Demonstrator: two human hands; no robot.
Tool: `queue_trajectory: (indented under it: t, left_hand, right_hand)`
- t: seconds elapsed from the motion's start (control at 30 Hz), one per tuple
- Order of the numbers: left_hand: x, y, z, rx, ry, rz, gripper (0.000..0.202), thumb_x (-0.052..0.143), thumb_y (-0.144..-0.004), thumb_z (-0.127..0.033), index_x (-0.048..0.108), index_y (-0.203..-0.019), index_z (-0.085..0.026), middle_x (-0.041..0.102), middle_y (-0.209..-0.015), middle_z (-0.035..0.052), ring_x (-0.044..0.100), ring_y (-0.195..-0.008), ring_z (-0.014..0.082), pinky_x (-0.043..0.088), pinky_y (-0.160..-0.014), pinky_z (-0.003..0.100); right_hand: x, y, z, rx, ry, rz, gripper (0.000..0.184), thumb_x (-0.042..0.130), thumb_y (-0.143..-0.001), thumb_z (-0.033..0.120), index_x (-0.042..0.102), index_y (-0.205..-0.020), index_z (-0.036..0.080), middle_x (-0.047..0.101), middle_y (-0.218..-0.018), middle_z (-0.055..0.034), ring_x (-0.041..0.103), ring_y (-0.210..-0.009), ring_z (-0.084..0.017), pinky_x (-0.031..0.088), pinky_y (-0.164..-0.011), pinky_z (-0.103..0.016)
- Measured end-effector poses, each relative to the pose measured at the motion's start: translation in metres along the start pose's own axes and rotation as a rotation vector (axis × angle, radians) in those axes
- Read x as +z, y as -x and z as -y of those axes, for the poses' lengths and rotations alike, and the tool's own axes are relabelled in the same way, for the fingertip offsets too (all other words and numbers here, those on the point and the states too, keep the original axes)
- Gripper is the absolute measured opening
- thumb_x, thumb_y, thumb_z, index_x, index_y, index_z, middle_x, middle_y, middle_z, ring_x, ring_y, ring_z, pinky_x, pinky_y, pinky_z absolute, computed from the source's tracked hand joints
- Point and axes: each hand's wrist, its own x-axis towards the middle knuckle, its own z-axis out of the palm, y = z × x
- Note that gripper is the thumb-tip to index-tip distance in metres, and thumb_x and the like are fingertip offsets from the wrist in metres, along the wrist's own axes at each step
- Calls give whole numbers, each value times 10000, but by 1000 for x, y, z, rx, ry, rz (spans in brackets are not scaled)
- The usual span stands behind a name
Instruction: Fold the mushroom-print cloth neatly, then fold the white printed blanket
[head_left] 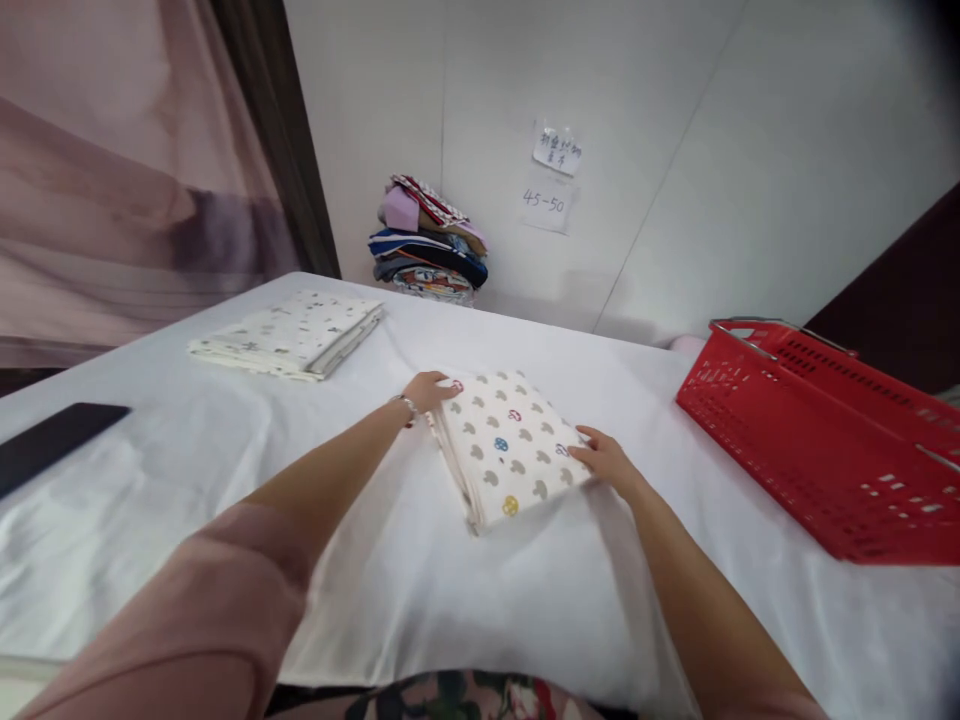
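Note:
A folded white cloth (517,430) printed with grey mushroom shapes and a few coloured ones is between my two hands, just above or on the white-covered table; I cannot tell which. My left hand (429,391) grips its far left edge, thumb on top and fingers underneath. On the right edge, my right hand (604,455) pinches the cloth the same way, its lower fingers hidden. Layered folds show along the cloth's left side. Farther back on the left lies a second folded white cloth (289,335) with small dark prints, out of reach of both hands.
A red plastic basket (810,440) with metal handles stands on the right of the white table cover (225,430). A dark flat object (56,440) lies at the left edge. Behind the table, a pile of folded fabrics (429,240) rests against the wall, beside two paper notes (551,180).

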Motion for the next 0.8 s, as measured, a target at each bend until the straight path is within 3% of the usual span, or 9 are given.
queue_trajectory:
  t: [0.1,0.2,0.37,0.47,0.57,0.67,0.8]
  left_hand:
    - [18,-16,-19,23,66,39,366,681,-625,-386,649,-930,-186,648,-1030,25,566,-980,206,413,-825,229]
    - [31,-23,-30,-19,151,40,482,660,-660,-445,590,-1057,-182,595,-1149,57,545,-1031,208,412,-840,235]
    - [25,-3,-15,-192,308,69,469,506,-796,-490,532,-1059,-103,587,-1119,159,597,-934,217,484,-717,265]
    - [16,28,2,-243,418,117,331,451,-857,-378,507,-1046,-111,601,-1076,152,634,-801,157,507,-630,230]
    - [19,61,10,-246,482,168,210,499,-830,-268,532,-975,-120,638,-970,115,639,-728,133,516,-609,220]
    - [32,83,8,-228,481,180,158,548,-784,-242,557,-883,-120,655,-818,74,627,-670,126,510,-568,208]
    - [47,95,6,-172,395,104,184,567,-758,-315,560,-819,-141,641,-721,36,593,-608,122,465,-494,198]
  right_hand:
    - [-8,18,-15,23,7,-47,567,635,-664,407,538,-1168,165,592,-712,7,546,-628,-145,416,-569,-244]
    - [-9,31,-21,17,31,-70,518,609,-674,425,565,-1125,172,538,-622,32,502,-563,-131,376,-513,-233]
    - [-10,34,-22,16,143,-68,521,551,-706,457,556,-1142,170,560,-644,18,535,-598,-155,400,-545,-251]
    - [-12,26,-20,-7,347,-78,507,534,-717,461,566,-1137,180,630,-826,-41,586,-757,-207,447,-669,-301]
    - [-5,19,-3,-191,531,-122,476,490,-749,375,542,-1176,173,567,-1143,-102,520,-1050,-249,399,-889,-360]
    - [19,17,27,-371,559,-108,485,423,-791,319,479,-1249,173,412,-1341,-91,369,-1234,-224,306,-1009,-363]
    - [59,22,57,-459,647,51,499,392,-838,386,420,-1304,208,287,-1428,-55,217,-1320,-210,200,-1064,-391]
